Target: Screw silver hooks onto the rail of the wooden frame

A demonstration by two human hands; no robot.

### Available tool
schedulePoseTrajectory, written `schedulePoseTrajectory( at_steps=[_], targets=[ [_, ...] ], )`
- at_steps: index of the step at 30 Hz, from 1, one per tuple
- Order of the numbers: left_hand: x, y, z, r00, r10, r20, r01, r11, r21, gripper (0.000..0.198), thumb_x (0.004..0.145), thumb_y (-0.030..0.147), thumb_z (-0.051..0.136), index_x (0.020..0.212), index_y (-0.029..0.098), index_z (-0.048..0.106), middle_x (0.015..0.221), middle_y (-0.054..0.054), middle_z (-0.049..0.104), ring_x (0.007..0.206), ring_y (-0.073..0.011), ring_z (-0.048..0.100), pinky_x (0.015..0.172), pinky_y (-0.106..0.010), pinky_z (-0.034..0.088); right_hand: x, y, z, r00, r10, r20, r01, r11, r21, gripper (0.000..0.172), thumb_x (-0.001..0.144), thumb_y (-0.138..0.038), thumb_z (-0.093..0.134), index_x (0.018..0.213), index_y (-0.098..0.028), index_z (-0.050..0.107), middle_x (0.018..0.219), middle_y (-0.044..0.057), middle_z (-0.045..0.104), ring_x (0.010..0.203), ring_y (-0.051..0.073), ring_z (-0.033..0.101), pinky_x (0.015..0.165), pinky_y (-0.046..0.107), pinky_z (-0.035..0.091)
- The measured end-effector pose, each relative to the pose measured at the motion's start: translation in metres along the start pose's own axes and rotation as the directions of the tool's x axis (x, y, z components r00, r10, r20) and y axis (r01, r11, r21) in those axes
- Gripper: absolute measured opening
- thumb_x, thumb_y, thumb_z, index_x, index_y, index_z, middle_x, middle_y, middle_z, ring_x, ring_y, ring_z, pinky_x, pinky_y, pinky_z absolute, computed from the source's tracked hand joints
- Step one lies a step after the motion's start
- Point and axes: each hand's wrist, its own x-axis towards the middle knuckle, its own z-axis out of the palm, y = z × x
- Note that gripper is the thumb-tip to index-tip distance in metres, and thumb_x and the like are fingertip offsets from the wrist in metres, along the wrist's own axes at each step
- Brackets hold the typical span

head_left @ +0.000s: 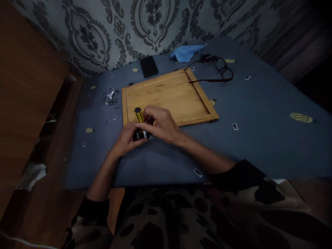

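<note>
My left hand (127, 138) and my right hand (161, 123) meet at the near left corner of a wooden panel (178, 95) lying on a blue cloth (259, 145). The right hand's fingers curl around a screwdriver with a yellow and black handle (138, 114); its shaft is hidden. The left hand's fingers close on a small dark and silver metal part (141, 135) just under the right hand. Both hands touch over this part.
Loose metal fittings (112, 98) lie left of the panel. A black phone (148, 66), a crumpled blue cloth (186, 53) and black glasses (223, 68) sit behind it. Small screws and labels dot the cloth. A wooden board (23, 93) stands at the left.
</note>
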Motion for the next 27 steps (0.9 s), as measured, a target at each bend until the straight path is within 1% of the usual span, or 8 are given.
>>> schedulePoseTrajectory(
  at_steps=[2,4,7,9,16,23,27],
  targets=[
    [0.001,0.003,-0.001,1.0,-0.024,0.017,0.024,1.0,-0.011,0.037,0.089,0.044,0.078,0.113,0.021,0.065,0.106,-0.007,0.071,0.1,-0.0267,0.065,0.087,-0.04,0.052,0.001,-0.003,-0.002,0.998,0.005,-0.062,-0.005,1.0,-0.005,0.033,0.096,-0.036,0.067,0.074,-0.024,0.045,0.07,-0.005,0.047,0.064,0.013,0.046,0.062,0.028,0.037],
    [0.002,0.005,-0.002,0.999,-0.043,0.028,0.044,0.999,-0.024,0.034,0.089,0.043,0.078,0.111,0.021,0.065,0.105,-0.007,0.071,0.099,-0.026,0.065,0.087,-0.039,0.051,0.002,-0.005,-0.005,0.994,0.035,-0.101,-0.036,0.999,-0.01,0.035,0.096,-0.041,0.067,0.075,-0.024,0.045,0.07,-0.005,0.048,0.065,0.013,0.047,0.061,0.028,0.038],
    [0.002,0.007,-0.003,0.998,-0.055,0.025,0.056,0.998,-0.029,0.032,0.088,0.044,0.077,0.107,0.022,0.064,0.102,-0.005,0.07,0.097,-0.0244,0.064,0.087,-0.038,0.05,0.002,-0.006,-0.008,0.994,0.083,-0.076,-0.085,0.996,-0.021,0.04,0.096,-0.05,0.066,0.074,-0.024,0.045,0.07,-0.004,0.048,0.065,0.013,0.046,0.061,0.029,0.038],
    [0.001,0.006,-0.002,0.999,-0.048,0.013,0.048,0.998,-0.031,0.031,0.089,0.044,0.077,0.106,0.022,0.064,0.103,-0.005,0.07,0.098,-0.0242,0.063,0.087,-0.038,0.05,0.002,-0.005,-0.008,0.994,0.1,-0.05,-0.102,0.994,-0.032,0.042,0.096,-0.053,0.065,0.074,-0.024,0.044,0.069,-0.004,0.048,0.065,0.013,0.046,0.061,0.029,0.037],
    [0.001,0.004,-0.001,0.999,-0.033,0.015,0.033,0.999,-0.024,0.031,0.09,0.044,0.076,0.107,0.022,0.063,0.104,-0.005,0.07,0.098,-0.0234,0.063,0.087,-0.037,0.05,-0.001,0.001,-0.004,0.994,0.108,-0.025,-0.109,0.994,-0.015,0.035,0.094,-0.043,0.065,0.074,-0.024,0.044,0.069,-0.004,0.048,0.066,0.014,0.046,0.063,0.03,0.036],
    [0.002,0.004,-0.002,1.0,-0.002,0.012,0.002,0.999,-0.033,0.031,0.089,0.042,0.078,0.107,0.02,0.064,0.108,-0.007,0.071,0.101,-0.0259,0.065,0.09,-0.04,0.052,-0.002,0.004,-0.003,0.997,0.081,-0.002,-0.081,0.997,-0.01,0.034,0.094,-0.04,0.066,0.074,-0.024,0.044,0.069,-0.005,0.047,0.066,0.013,0.045,0.064,0.03,0.036],
    [0.002,0.003,-0.001,1.0,-0.003,0.007,0.003,1.0,-0.014,0.033,0.089,0.041,0.078,0.111,0.021,0.065,0.11,-0.008,0.071,0.103,-0.026,0.065,0.09,-0.04,0.053,-0.001,0.003,-0.004,0.995,0.085,0.044,-0.085,0.996,-0.003,0.033,0.093,-0.038,0.066,0.074,-0.024,0.043,0.07,-0.005,0.048,0.067,0.013,0.046,0.065,0.029,0.037]
  ],
)
